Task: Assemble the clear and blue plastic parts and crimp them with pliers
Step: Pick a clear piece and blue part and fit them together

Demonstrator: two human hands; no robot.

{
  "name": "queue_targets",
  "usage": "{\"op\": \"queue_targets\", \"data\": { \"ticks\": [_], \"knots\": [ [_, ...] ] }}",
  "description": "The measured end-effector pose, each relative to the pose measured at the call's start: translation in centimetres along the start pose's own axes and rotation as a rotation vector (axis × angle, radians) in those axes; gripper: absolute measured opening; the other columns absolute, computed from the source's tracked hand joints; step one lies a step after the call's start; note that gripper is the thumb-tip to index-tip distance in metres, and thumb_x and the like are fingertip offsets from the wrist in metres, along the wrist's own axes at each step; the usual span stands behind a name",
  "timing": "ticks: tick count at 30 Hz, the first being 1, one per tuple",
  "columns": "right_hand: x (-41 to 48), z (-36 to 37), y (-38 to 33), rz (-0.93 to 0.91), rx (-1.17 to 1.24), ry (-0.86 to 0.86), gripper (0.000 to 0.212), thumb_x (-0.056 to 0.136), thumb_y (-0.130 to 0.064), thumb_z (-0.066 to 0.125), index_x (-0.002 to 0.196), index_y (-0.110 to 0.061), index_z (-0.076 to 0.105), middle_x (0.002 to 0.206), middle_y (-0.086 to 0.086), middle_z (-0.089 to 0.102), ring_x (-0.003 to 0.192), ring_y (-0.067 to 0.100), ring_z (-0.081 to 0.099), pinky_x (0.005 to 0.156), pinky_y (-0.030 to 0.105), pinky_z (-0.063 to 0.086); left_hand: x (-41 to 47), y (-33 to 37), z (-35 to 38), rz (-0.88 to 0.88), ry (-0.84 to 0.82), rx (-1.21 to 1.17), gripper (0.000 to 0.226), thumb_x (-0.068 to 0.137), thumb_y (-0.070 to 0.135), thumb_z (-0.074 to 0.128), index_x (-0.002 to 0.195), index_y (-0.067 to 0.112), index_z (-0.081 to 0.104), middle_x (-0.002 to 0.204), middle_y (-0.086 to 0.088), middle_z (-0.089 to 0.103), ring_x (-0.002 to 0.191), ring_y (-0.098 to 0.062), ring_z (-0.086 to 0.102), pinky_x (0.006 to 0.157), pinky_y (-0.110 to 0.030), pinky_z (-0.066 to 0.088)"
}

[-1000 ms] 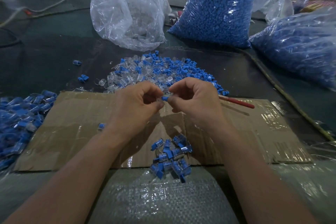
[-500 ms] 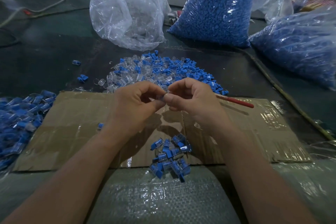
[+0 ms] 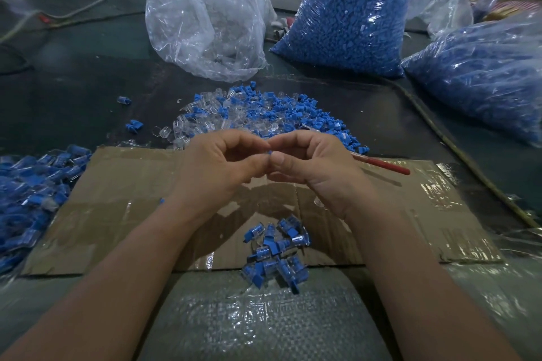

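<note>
My left hand (image 3: 218, 168) and my right hand (image 3: 315, 168) meet fingertip to fingertip above the cardboard sheet (image 3: 117, 208). Between them they pinch one small blue and clear part (image 3: 270, 153), mostly hidden by the fingers. Just behind the hands lies a loose heap of clear and blue pieces (image 3: 264, 114). A small pile of joined blue and clear parts (image 3: 277, 255) sits on the cardboard's near edge. The red handle of the pliers (image 3: 384, 163) pokes out from behind my right hand.
A clear bag of transparent pieces (image 3: 205, 17) and two bags of blue pieces (image 3: 349, 14) (image 3: 484, 73) stand at the back. A large pile of joined parts (image 3: 32, 193) lies at the left. Woven plastic sheeting (image 3: 258, 322) covers the near edge.
The hands have stayed in place over the cardboard. The fingertips have closed tighter on the part, and less of its blue shows now.
</note>
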State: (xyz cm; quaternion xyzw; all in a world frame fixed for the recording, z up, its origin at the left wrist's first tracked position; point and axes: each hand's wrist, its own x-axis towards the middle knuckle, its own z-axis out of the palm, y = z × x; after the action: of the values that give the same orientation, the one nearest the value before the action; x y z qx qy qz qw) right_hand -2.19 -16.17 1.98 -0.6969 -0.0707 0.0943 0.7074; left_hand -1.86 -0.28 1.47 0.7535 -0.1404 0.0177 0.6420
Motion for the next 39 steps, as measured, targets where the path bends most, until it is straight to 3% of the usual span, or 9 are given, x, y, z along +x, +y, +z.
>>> {"op": "queue_targets", "data": {
  "ticks": [4, 9, 15, 19, 23, 28, 35, 39],
  "knots": [
    [0.0, 0.3, 0.1, 0.005, -0.003, 0.04, 0.027, 0.06, -0.015, 0.07, 0.086, -0.011, 0.063, 0.073, 0.001, 0.071, 0.07, 0.014, 0.069, 0.063, 0.02, 0.053, 0.2, -0.4, -0.1, -0.056, 0.001, -0.038, 0.01, 0.071, 0.007, 0.071, 0.075, 0.014, 0.066, 0.065, 0.001, 0.069, 0.055, -0.005, 0.063, 0.053, -0.013, 0.05],
    [-0.2, 0.6, 0.0, -0.046, -0.03, 0.031, 0.03, 0.057, -0.019, 0.072, 0.086, -0.013, 0.063, 0.074, -0.002, 0.07, 0.072, 0.011, 0.068, 0.064, 0.018, 0.053, 0.5, -0.6, -0.3, -0.182, -0.021, -0.231, 0.004, 0.062, 0.01, 0.071, 0.064, 0.012, 0.067, 0.059, -0.006, 0.067, 0.053, -0.012, 0.064, 0.049, -0.017, 0.05],
    [-0.1, 1.0, 0.7, -0.278, -0.268, 0.065, 0.027, 0.074, 0.001, 0.068, 0.09, -0.021, 0.069, 0.083, -0.005, 0.071, 0.083, 0.006, 0.067, 0.072, 0.015, 0.051, 0.8, -0.6, -0.7, -0.266, -0.015, -0.334, 0.003, 0.053, 0.014, 0.068, 0.055, 0.014, 0.069, 0.054, -0.003, 0.064, 0.046, -0.01, 0.06, 0.044, -0.017, 0.048],
    [0.0, 0.9, 1.1, -0.404, -0.426, 0.085, 0.03, 0.075, 0.0, 0.069, 0.098, -0.019, 0.067, 0.085, -0.016, 0.066, 0.084, 0.001, 0.066, 0.075, 0.014, 0.051, 0.8, -0.7, -0.8, -0.309, -0.028, -0.348, 0.016, 0.052, 0.011, 0.068, 0.066, 0.005, 0.064, 0.054, -0.005, 0.064, 0.044, -0.011, 0.059, 0.042, -0.016, 0.046],
    [0.1, 0.7, 1.2, -0.497, -0.486, 0.124, 0.032, 0.075, -0.002, 0.069, 0.104, -0.017, 0.064, 0.086, -0.02, 0.064, 0.083, -0.004, 0.064, 0.074, 0.01, 0.049, 1.0, -0.6, -0.8, -0.339, -0.058, -0.424, 0.012, 0.051, 0.007, 0.068, 0.063, 0.005, 0.066, 0.056, -0.006, 0.065, 0.046, -0.012, 0.06, 0.043, -0.017, 0.048],
    [0.3, 0.5, 1.4, -0.531, -0.518, 0.163, 0.033, 0.076, -0.002, 0.069, 0.104, -0.016, 0.063, 0.087, -0.015, 0.065, 0.082, -0.004, 0.064, 0.074, 0.011, 0.05, 1.0, -0.3, -0.8, -0.334, -0.09, -0.466, 0.008, 0.05, 0.003, 0.067, 0.055, 0.008, 0.07, 0.057, -0.007, 0.066, 0.048, -0.013, 0.063, 0.045, -0.017, 0.05],
    [0.5, 0.3, 1.6, -0.563, -0.541, 0.16, 0.032, 0.075, -0.001, 0.069, 0.104, -0.014, 0.064, 0.087, -0.013, 0.064, 0.081, -0.008, 0.062, 0.074, 0.009, 0.049, 1.0, -0.6, -0.9, -0.349, -0.066, -0.461, 0.021, 0.05, 0.001, 0.065, 0.071, 0.0, 0.063, 0.056, -0.008, 0.065, 0.047, -0.013, 0.062, 0.043, -0.017, 0.049],
    [0.5, 0.3, 1.6, -0.568, -0.548, 0.174, 0.031, 0.074, -0.001, 0.069, 0.103, -0.011, 0.065, 0.087, -0.01, 0.065, 0.081, -0.006, 0.063, 0.074, 0.011, 0.05, 1.1, -0.6, -0.8, -0.344, -0.071, -0.463, 0.012, 0.05, 0.002, 0.067, 0.061, 0.006, 0.068, 0.057, -0.008, 0.066, 0.047, -0.013, 0.062, 0.044, -0.017, 0.049]
  ]
}}
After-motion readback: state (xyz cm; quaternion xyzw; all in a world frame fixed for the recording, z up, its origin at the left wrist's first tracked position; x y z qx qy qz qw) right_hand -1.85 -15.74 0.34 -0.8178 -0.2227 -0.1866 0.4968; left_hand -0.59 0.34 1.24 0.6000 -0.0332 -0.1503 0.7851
